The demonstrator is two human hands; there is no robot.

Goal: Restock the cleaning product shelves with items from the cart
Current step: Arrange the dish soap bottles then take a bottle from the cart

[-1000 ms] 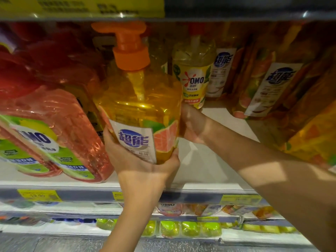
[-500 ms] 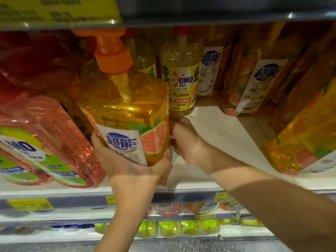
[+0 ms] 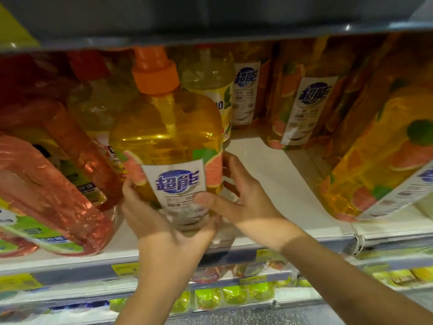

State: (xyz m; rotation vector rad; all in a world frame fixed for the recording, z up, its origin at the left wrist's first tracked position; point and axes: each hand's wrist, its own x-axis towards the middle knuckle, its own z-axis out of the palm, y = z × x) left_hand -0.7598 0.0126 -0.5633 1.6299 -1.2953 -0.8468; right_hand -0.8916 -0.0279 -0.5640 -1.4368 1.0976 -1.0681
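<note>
A yellow detergent bottle (image 3: 166, 141) with an orange pump cap and a grapefruit label stands upright over the front part of the white shelf (image 3: 276, 184). My left hand (image 3: 161, 228) cups its base from below and in front. My right hand (image 3: 243, 202) grips its right side, thumb across the label. The pump top is just under the shelf above. I cannot tell whether the base touches the shelf.
Red shrink-wrapped OMO bottles (image 3: 54, 198) lean at the left. A pale yellow OMO bottle (image 3: 210, 90) stands behind. Matching grapefruit bottles (image 3: 304, 109) and a large one (image 3: 384, 165) fill the right. Price tags (image 3: 124, 269) line the shelf edge; green packs (image 3: 234, 295) lie below.
My right hand came from behind the bottle round to its front right, thumb now on the label. The bottle turned so the label faces me and sits a little further right.
</note>
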